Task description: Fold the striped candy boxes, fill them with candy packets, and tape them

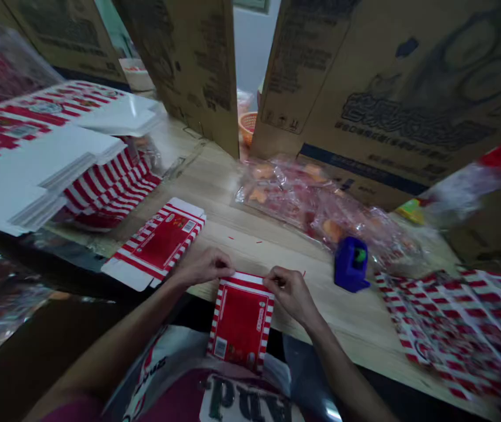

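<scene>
A red carton with striped red-and-white edges stands at the table's front edge, against the apron. My left hand pinches its far left corner. At the far right corner, my right hand has its fingers closed on the same carton. Left of my left hand lies a flat, unfolded carton with white end flaps. To the right of my right hand sits a blue tape dispenser. Small red strips are scattered on the wood beyond my hands.
Clear plastic-wrapped packets lie in front of a large cardboard box. Flat printed cartons are stacked at the left. Several striped red-and-white cartons spread along the right. An orange basket shows between the boxes.
</scene>
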Demonstrator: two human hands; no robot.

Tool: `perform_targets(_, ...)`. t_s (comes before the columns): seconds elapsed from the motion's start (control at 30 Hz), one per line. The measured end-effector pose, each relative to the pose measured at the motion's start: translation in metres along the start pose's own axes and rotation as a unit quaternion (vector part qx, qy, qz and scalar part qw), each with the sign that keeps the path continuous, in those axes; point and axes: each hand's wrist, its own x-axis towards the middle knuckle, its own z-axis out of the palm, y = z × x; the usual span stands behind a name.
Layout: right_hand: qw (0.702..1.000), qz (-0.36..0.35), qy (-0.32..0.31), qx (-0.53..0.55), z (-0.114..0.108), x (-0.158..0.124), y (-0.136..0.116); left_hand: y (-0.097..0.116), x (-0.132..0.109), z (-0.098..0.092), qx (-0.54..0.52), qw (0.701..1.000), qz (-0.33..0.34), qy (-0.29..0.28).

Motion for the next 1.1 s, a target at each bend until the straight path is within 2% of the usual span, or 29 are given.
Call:
perform_targets(0.2,0.999,0.023,-0.048,0.003,-0.007,0.006,0.003,-0.006,0.005,0.003,-0.019,1.0,0.002,-0.005)
perform_targets(0.3,0.999,0.02,-0.047,-0.013,-0.008,0.006,-0.004,-0.005,0.003,-0.002,-0.022,1.0,0.011,-0.006)
perform_targets(0.4,0.999,-0.013,-0.017,-0.031,-0.003,-0.002,-0.01,-0.002,-0.004,-0.004,-0.019,1.0,0.022,-0.005)
perform_targets(0.5,0.999,-0.043,0.023,-0.017,0.008,-0.013,-0.006,-0.001,-0.011,0.002,0.007,0.999,0.04,0.028)
perform_targets(0.7,0.986,-0.057,0.149,0.045,0.029,-0.033,0.024,0.003,-0.009,0.037,0.034,0.989,0.078,0.123)
perform_targets(0.77,0.978,-0.046,0.195,0.057,0.034,-0.041,0.029,0.002,-0.006,0.051,-0.003,0.987,0.063,0.145)
perform_targets(0.87,0.963,-0.01,0.251,0.1,0.037,-0.051,0.029,-0.002,-0.002,0.071,-0.138,0.979,-0.003,0.154)
perform_targets(0.93,0.956,0.014,0.26,0.133,0.036,-0.056,0.029,-0.005,0.002,0.08,-0.213,0.965,-0.047,0.143)
perform_targets(1.0,0.959,0.02,0.243,0.146,0.028,-0.058,0.032,-0.005,0.007,0.084,-0.242,0.96,-0.069,0.124)
perform_targets(1.07,0.957,0.009,0.26,0.129,0.009,-0.059,0.044,-0.002,0.011,0.084,-0.245,0.962,-0.072,0.101)
perform_targets(1.1,0.949,0.012,0.297,0.11,-0.005,-0.059,0.053,0.001,0.013,0.083,-0.242,0.963,-0.071,0.091)
